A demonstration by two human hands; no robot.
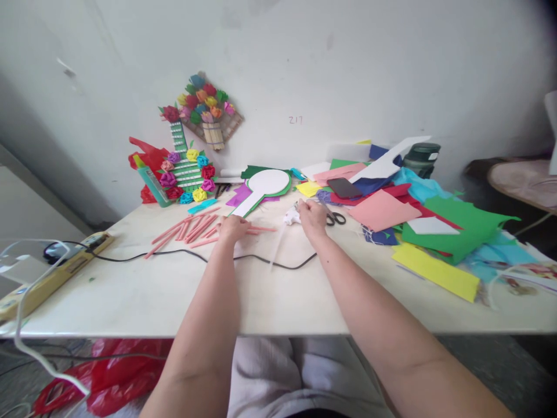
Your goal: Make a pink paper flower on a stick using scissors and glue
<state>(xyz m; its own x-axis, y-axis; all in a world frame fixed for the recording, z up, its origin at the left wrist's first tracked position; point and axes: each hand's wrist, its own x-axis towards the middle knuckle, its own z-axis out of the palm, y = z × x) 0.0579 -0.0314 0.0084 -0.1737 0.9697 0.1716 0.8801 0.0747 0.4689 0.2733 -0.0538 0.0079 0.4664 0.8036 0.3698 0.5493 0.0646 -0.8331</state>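
Note:
My left hand (234,228) rests low over the table with curled fingers, among thin pink paper sticks (201,228). Its fingertips are largely hidden, so I cannot make out what they pinch. Just beyond it lies a white round paper cutout with a long handle (266,182), backed by a slightly larger green sheet. My right hand (312,217) is closed around a white glue gun (292,215), mostly covered by the fingers. A translucent glue stick (277,248) juts from the gun toward me. Black-handled scissors (336,219) lie right beside this hand.
Coloured sheets (385,210), a phone (344,187) and a dark green bottle (421,159) crowd the right. At back left stand a paper-flower guitar shape (190,174) and a glue bottle (152,184). A black cord (169,251) crosses from the power strip (65,270).

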